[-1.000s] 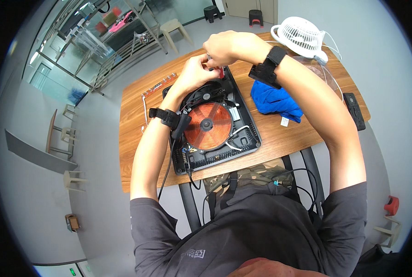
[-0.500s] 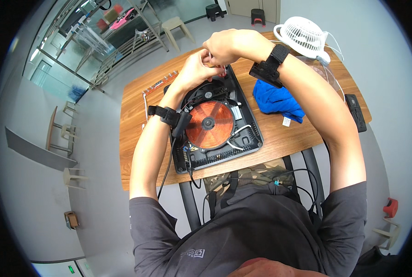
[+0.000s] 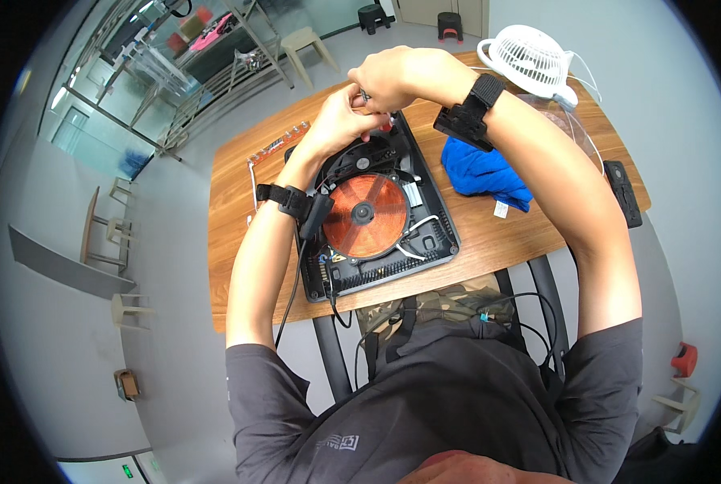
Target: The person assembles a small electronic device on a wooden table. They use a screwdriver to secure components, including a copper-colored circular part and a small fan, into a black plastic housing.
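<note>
An opened induction cooker (image 3: pixel 445 234) with a black casing lies on the wooden table before me, its round copper coil (image 3: pixel 366 216) exposed and a black fan (image 3: pixel 363 164) beyond the coil. Over the casing's far end my two hands meet. My left hand (image 3: pixel 342 125) is closed, its thumb stretched toward a small red piece (image 3: pixel 387 123) that is mostly covered. My right hand (image 3: pixel 386 79) is curled just above the left, with a small greyish bit showing at its fingers. What either hand grips is too small and hidden to name.
A crumpled blue cloth (image 3: pixel 483 176) lies right of the cooker, a white fan (image 3: pixel 528 60) stands at the far right, and a black flat device (image 3: pixel 622 194) rests by the right edge. Left of the cooker is an orange strip (image 3: pixel 278 143) with a white cable.
Both hands stay together at the cooker's far end. My right hand has shifted slightly and turned a little, and the greyish bit at its fingers looks different.
</note>
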A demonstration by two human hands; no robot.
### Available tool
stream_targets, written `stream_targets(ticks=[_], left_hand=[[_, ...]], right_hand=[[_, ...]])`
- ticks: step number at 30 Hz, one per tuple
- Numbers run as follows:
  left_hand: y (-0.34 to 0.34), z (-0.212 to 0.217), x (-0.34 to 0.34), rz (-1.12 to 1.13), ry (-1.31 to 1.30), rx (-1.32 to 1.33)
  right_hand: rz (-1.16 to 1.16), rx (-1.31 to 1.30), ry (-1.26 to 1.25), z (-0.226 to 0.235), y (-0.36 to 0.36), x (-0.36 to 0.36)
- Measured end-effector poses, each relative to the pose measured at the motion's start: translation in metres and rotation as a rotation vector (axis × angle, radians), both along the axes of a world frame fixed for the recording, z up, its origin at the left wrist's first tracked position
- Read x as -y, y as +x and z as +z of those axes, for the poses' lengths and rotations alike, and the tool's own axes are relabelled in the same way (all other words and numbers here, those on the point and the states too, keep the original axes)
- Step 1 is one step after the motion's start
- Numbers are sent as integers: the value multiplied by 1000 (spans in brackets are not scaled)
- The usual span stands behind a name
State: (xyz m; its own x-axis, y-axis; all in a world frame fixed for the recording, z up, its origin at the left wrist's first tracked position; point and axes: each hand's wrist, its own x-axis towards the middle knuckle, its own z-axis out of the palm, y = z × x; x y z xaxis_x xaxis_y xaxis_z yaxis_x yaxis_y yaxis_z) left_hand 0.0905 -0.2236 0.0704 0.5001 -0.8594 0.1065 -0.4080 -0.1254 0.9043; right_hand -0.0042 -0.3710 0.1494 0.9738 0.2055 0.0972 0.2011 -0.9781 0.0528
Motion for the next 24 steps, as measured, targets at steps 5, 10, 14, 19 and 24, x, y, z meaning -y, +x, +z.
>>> stream_targets(ticks=[5,10,14,19,24], left_hand=[[-2,-5,2,-21,-73,26],[-3,-3,7,-27,-127,42],[0,-3,4,1,-117,42],[-2,0,2,-39,-32,110],[14,-19,-13,-108,284,576]], right_hand=[[-187,-43,-56,8,1,-12],[-159,-80,-69,8,-2,-4],[-13,-77,-35,8,-3,3],[-153,-86,-12,3,3,-6],[-135,25,-3,4,1,-16]])
